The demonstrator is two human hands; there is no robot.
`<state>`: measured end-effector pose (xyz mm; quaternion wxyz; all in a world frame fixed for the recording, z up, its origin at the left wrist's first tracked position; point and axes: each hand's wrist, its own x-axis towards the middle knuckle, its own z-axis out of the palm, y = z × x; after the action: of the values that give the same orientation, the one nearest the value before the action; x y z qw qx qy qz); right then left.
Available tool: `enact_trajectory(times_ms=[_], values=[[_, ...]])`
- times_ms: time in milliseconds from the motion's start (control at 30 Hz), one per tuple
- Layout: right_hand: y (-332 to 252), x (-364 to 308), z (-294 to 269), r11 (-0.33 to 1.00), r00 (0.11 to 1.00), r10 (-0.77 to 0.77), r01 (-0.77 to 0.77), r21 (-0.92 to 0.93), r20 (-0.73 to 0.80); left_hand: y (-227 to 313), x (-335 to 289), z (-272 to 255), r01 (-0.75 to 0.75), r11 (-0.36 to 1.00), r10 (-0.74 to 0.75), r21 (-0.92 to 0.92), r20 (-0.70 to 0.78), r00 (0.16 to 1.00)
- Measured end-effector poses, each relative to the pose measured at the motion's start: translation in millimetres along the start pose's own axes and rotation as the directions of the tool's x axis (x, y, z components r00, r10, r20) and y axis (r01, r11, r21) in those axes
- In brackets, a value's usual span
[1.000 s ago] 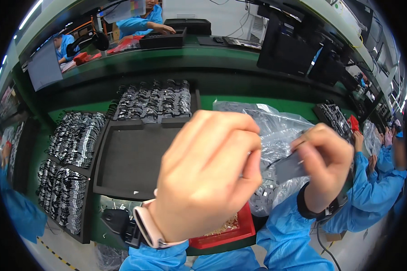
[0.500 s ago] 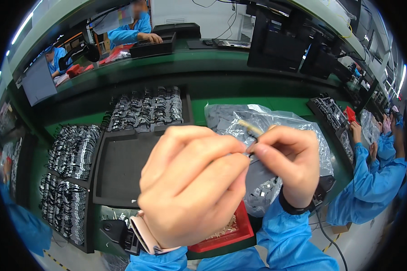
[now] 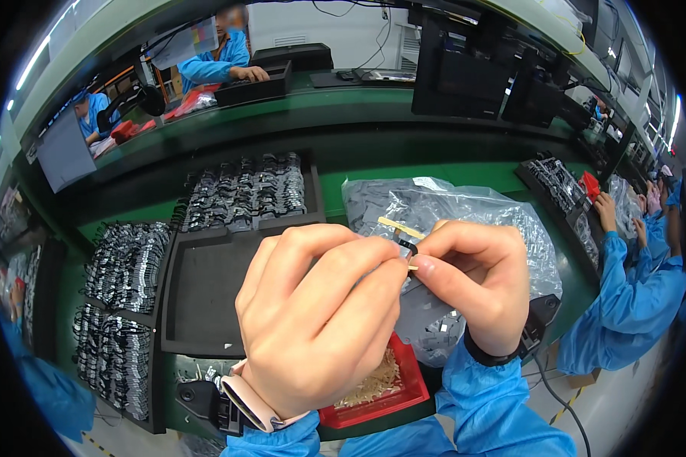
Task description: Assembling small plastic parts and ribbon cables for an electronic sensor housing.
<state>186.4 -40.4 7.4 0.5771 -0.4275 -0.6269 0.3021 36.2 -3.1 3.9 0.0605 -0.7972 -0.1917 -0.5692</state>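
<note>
Left hand (image 3: 320, 308) and right hand (image 3: 480, 278) both pinch small black part (image 3: 408, 246) with yellowish strip (image 3: 402, 228), raised over surface (image 3: 329, 190) near red tray (image 3: 415, 385) at near edge; light, steady fingertips likely best.

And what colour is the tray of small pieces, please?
The tray is red; see the head view.

bright tube lights (image 3: 33, 63), glare on clear plastic bag (image 3: 480, 204), fisheye-bent dark edges

Half Out of Sight

From here, the left hand (image 3: 320, 312) partly hides the small black piece (image 3: 408, 245), the right side of the dark tray (image 3: 206, 297) and the red tray (image 3: 392, 412). Both blue sleeves (image 3: 495, 411) are cut off below.
</note>
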Motion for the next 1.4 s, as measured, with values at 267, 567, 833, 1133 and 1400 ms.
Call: enact_trajectory(times_ms=[267, 567, 833, 1133, 1400], values=[[2, 0, 4, 0.996, 0.999, -0.035, 0.032, -0.085, -0.034, -1, -2, 2, -0.037, 0.997, 0.036, 0.065, 0.027, 0.999], [5, 1, 4, 0.992, 0.996, -0.047, 0.038, -0.124, -0.074, 1, 0, 3, -0.008, 1.0, 0.006, 0.018, 0.088, 0.996], [1, 1, 7, 0.978, 0.995, -0.092, 0.083, -0.189, -0.037, -3, -3, 2, -0.031, 0.999, 0.028, 0.041, 0.076, 0.997], [2, 0, 8, 0.983, 0.996, -0.066, 0.056, -0.173, -0.056, -5, -3, 4, -0.13, 0.986, 0.121, 0.109, 0.083, 0.989], [3, 0, 6, 0.983, 0.998, -0.067, 0.066, -0.171, -0.003, -4, -2, 1, -0.156, 0.977, 0.141, 0.144, 0.109, 0.984]])
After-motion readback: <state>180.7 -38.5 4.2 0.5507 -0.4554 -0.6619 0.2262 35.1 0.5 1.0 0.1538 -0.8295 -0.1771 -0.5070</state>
